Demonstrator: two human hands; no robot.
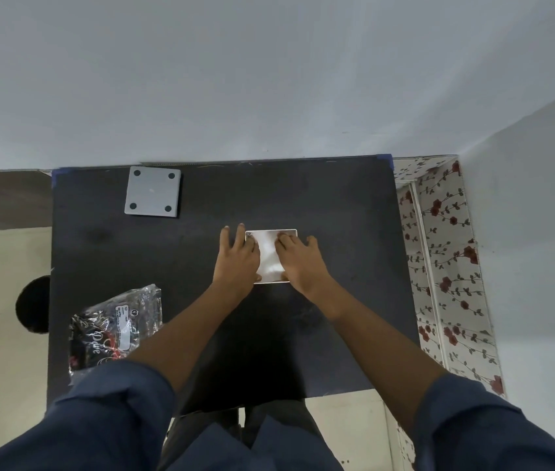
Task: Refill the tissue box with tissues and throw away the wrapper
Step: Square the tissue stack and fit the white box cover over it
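A white tissue box (271, 256) sits in the middle of the black table (337, 215), filled with white tissues. My left hand (238, 263) lies flat on its left edge, fingers spread. My right hand (298, 261) rests flat on its right part, fingers pressing on the tissues. A crumpled clear plastic wrapper (113, 331) with dark print lies at the table's front left, apart from both hands. A grey square lid (153, 196) with four dark dots lies at the back left.
A plain wall rises behind the table. A floral-patterned panel (446, 266) stands along the table's right side. A round black object (33, 304) sits on the pale floor just left of the table.
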